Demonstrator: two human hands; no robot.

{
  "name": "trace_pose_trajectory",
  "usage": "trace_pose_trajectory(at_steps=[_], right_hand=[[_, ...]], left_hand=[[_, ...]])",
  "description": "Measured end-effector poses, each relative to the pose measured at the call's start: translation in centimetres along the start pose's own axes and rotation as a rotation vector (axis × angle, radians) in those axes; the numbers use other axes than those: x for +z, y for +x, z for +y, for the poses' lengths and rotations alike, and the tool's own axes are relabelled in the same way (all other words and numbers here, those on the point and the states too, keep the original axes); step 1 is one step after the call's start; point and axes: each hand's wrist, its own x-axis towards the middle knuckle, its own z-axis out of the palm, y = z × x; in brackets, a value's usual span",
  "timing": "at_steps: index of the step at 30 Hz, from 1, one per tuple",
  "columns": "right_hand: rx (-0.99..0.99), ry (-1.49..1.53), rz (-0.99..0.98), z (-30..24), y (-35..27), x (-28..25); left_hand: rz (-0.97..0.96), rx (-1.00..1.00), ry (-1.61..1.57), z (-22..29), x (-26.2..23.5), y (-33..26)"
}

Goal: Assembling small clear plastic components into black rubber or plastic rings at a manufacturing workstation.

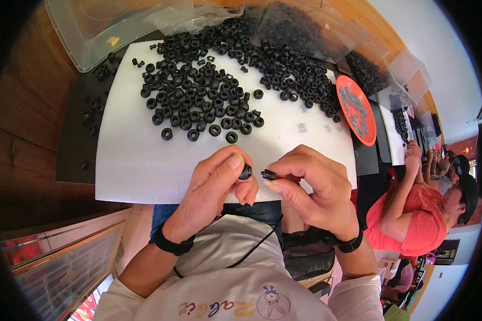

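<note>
My left hand (215, 175) is closed on a round black cord-lock ball (245, 172); its opening faces right and what looks like a spring shows inside. Just to the right, my right hand (317, 184) pinches a small black plunger (268, 174) between thumb and fingertips, its narrow end toward the ball. A small gap separates the two parts. Both hands are over the near edge of a white foam board (131, 155). Beyond them lies a loose heap of black balls (195, 99), with a few small plungers among them.
An orange dish (341, 85) of small metal springs sits at the board's right edge, and a few loose springs (303, 128) lie nearby. Clear plastic bins (72, 37) stand along the back. To the right, a person in a coral shirt (423, 227) works at the same bench.
</note>
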Motion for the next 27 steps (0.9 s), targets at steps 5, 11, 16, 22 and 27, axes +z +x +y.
trace_pose_trajectory(at_steps=[5, 11, 16, 22, 27], right_hand=[[-0.093, -0.089, -0.004, -0.37, -0.23, 0.11], [-0.103, -0.076, -0.055, -0.67, 0.06, -0.35], [-0.103, 0.011, -0.087, -0.31, 0.09, -0.31], [-0.005, 0.058, -0.070, -0.81, 0.26, 0.08], [-0.029, -0.010, -0.079, -0.76, 0.32, 0.24]], left_hand=[[-0.003, -0.019, 0.021, 0.31, 0.20, -0.01], [-0.018, -0.023, 0.036, 0.25, 0.26, -0.08], [-0.024, -0.033, 0.049, 0.24, 0.25, -0.13], [-0.017, -0.062, 0.100, 0.38, 0.19, -0.16], [-0.035, -0.056, 0.169, 0.23, -0.30, -0.13]])
